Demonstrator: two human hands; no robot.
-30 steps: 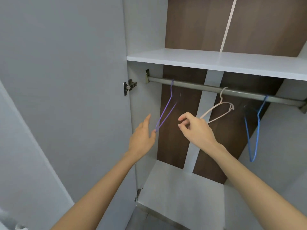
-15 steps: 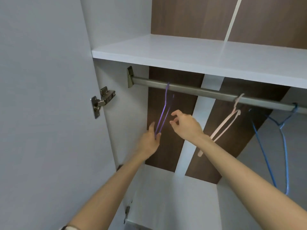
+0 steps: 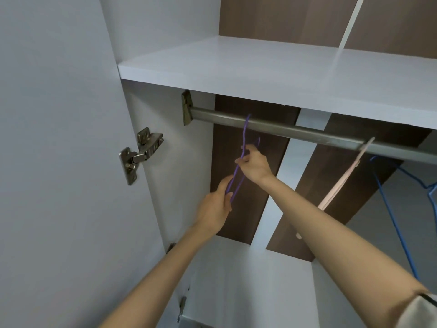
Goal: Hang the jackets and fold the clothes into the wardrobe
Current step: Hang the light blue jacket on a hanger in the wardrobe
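Thin purple wire hanger (image 3: 244,136) hooked on grey metal rail (image 3: 295,132) under white shelf (image 3: 260,67). Right hand (image 3: 254,165) pinches its upper part, left hand (image 3: 214,209) grips its lower end. Pink hanger (image 3: 340,183) and blue hanger (image 3: 390,218) hang further right. Steel door hinge (image 3: 142,152) at left.

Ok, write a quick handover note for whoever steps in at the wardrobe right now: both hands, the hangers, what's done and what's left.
Left hand: grips the lower end of the purple hanger.
Right hand: pinches the same hanger higher up, below its hook.
Things: purple hanger's hook is over the rod; pink hanger and blue hanger hang bare further right. No jackets or clothes in view.
Done: wardrobe open, hanger grasped.
Left: lift the hanger off, hang the jackets, fold the clothes in.
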